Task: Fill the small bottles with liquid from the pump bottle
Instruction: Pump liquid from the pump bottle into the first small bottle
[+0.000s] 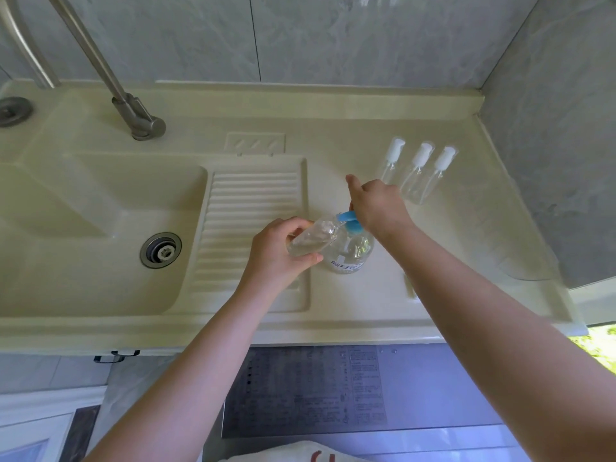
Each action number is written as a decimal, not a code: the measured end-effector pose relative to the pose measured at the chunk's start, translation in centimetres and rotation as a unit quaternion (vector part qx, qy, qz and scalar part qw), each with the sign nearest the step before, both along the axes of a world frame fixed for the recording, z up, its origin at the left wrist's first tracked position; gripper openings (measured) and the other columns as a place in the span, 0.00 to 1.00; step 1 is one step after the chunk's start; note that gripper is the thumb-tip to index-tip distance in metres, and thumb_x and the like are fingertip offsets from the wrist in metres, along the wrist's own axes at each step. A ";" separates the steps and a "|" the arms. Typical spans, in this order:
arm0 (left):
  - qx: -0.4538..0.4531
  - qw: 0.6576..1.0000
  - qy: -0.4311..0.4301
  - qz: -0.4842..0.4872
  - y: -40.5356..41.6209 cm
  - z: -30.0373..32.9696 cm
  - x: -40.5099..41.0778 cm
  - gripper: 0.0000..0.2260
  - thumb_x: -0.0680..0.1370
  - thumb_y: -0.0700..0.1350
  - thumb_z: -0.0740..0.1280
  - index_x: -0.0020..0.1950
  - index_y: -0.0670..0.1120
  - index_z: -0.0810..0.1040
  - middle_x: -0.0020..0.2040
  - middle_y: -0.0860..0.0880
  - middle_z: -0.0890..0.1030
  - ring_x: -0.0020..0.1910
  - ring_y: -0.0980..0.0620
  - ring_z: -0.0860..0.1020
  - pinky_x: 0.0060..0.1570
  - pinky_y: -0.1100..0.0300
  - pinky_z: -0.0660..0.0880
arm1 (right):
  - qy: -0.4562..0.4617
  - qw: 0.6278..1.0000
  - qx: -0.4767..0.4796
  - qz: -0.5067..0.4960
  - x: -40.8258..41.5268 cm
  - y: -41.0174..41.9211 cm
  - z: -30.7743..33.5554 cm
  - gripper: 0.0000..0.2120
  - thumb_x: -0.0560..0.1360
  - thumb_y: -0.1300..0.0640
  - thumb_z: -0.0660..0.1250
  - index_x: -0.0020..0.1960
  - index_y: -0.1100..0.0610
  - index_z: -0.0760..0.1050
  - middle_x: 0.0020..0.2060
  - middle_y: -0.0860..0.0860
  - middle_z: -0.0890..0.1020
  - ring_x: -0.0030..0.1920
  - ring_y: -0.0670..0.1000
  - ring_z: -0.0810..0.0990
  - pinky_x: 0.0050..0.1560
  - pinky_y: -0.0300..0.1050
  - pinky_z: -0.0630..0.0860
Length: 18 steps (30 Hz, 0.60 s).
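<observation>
Two bare forearms entering from the lower frame edge, no sleeves visible, left hand and right hand ungloved, no rings, watch or wristbands seen

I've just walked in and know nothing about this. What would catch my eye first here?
Two bare hands meet at the middle of the cream counter: the left hand holds a small clear bottle tilted up to the blue pump head of the pump bottle, and the right hand is on that pump. Behind them, toward the right wall, three capped small bottles stand in a row. A sink basin lies at left.
</observation>
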<state>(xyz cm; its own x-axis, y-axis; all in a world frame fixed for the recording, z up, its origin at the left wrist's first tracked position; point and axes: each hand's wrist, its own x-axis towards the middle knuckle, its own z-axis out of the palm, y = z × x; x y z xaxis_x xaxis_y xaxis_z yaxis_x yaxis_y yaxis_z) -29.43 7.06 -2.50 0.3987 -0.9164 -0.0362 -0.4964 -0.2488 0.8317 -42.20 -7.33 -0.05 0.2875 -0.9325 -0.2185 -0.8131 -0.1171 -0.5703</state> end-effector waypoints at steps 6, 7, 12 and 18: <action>-0.003 1.000 -0.006 0.004 0.2 0.3 0.1 0.19 0.65 0.41 0.80 0.53 0.51 0.81 0.49 0.54 0.80 0.42 0.70 0.74 0.44 0.79 0.66 | 0.005 0.998 0.052 -0.031 0.2 -1.1 0.1 0.33 0.81 0.37 0.47 0.55 0.61 0.80 0.50 0.62 0.81 0.53 0.62 0.78 0.56 0.49 0.74; -0.004 1.000 -0.007 0.005 0.2 0.3 0.1 0.19 0.65 0.41 0.80 0.53 0.50 0.81 0.49 0.54 0.80 0.43 0.69 0.74 0.44 0.79 0.66 | 0.005 0.998 0.052 -0.022 0.3 -1.1 0.2 0.33 0.81 0.38 0.46 0.56 0.62 0.79 0.51 0.62 0.81 0.55 0.63 0.78 0.60 0.50 0.74; -0.004 1.000 -0.005 0.006 0.1 0.3 0.1 0.19 0.65 0.41 0.80 0.52 0.52 0.81 0.49 0.54 0.80 0.43 0.69 0.74 0.44 0.80 0.65 | 0.006 0.998 0.065 -0.020 0.1 -0.7 0.6 0.31 0.81 0.39 0.50 0.57 0.65 0.77 0.52 0.63 0.81 0.48 0.61 0.78 0.58 0.55 0.77; 0.002 1.000 -0.011 -0.001 0.1 -0.2 0.2 0.19 0.65 0.42 0.80 0.53 0.51 0.81 0.49 0.53 0.80 0.45 0.67 0.75 0.45 0.79 0.66 | -0.021 0.994 0.071 -0.084 0.7 0.1 0.3 0.17 0.76 0.67 0.60 0.64 0.63 0.66 0.53 0.58 0.82 0.47 0.63 0.80 0.42 0.47 0.75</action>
